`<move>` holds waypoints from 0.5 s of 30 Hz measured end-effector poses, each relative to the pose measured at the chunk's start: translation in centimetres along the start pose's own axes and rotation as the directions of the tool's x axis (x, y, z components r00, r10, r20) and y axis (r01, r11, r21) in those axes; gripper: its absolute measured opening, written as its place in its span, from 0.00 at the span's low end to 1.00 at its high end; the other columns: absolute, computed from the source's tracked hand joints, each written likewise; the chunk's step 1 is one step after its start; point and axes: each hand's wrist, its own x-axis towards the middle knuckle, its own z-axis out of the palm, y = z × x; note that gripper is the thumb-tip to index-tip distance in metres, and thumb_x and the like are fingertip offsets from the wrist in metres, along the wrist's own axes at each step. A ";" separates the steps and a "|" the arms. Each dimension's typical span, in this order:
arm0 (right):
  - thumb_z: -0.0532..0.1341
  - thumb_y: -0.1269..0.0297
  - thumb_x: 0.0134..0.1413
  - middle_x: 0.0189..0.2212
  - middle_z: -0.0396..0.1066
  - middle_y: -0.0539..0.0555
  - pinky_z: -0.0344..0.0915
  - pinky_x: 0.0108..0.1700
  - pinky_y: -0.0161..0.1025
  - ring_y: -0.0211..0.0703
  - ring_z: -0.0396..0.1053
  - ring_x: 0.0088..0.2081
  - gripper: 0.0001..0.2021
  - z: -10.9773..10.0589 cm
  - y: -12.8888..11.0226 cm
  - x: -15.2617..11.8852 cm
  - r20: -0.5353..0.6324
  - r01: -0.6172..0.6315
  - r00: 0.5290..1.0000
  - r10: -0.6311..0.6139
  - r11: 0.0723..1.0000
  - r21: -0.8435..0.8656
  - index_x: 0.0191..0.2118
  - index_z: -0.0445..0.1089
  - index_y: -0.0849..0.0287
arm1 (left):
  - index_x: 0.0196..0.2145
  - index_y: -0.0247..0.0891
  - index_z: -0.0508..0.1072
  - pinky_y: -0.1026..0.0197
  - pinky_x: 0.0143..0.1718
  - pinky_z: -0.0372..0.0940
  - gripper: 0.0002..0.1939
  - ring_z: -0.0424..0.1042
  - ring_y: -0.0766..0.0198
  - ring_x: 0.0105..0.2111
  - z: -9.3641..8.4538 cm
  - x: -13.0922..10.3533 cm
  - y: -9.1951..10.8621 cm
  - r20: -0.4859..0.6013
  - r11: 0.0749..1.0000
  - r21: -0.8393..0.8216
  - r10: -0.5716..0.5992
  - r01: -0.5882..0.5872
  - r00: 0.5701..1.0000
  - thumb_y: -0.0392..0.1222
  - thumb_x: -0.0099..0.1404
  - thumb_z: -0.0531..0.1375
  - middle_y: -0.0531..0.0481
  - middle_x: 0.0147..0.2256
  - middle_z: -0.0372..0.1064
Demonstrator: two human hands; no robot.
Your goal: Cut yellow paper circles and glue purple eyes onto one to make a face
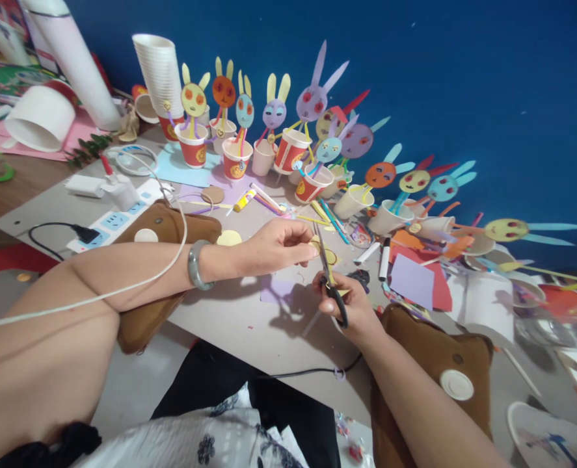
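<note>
My right hand (349,305) grips a pair of scissors (337,299) with black handles, its blades pointing up and away from me. My left hand (288,246) is closed in a pinch beside the blades. At its fingertips is a small yellow paper piece (316,244), mostly hidden by the fingers and blades. On the table beneath lie a purple paper sheet (273,290) and, near my left wrist, a yellow paper disc (229,238).
Behind stands a row of paper cups (293,153) bearing paper rabbit heads. A power strip (115,218) lies left, with a white cable crossing over my left forearm. Brown cushions (432,351) lie near the table edge. Markers (384,259) and purple paper (412,279) lie right.
</note>
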 end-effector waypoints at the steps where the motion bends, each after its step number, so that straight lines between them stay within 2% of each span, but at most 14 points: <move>1: 0.73 0.32 0.30 0.22 0.62 0.48 0.52 0.30 0.39 0.37 0.55 0.25 0.33 0.0 0.0 0.0 -0.003 0.000 1.000 0.000 1.000 0.000 0.20 0.62 0.57 | 0.25 0.35 0.65 0.69 0.28 0.62 0.08 0.66 0.74 0.25 0.0 0.0 0.0 -0.002 1.000 0.003 0.001 -0.001 1.000 0.31 0.60 0.58 0.55 0.23 0.66; 15: 0.74 0.35 0.32 0.23 0.63 0.48 0.50 0.31 0.39 0.36 0.54 0.25 0.30 -0.3 0.9 -0.1 -0.007 0.003 1.000 -0.003 0.999 0.044 0.21 0.64 0.57 | 0.25 0.35 0.65 0.69 0.28 0.62 0.08 0.65 0.74 0.25 0.1 -0.1 0.1 -0.012 1.000 -0.010 0.008 -0.008 1.000 0.33 0.60 0.59 0.55 0.23 0.66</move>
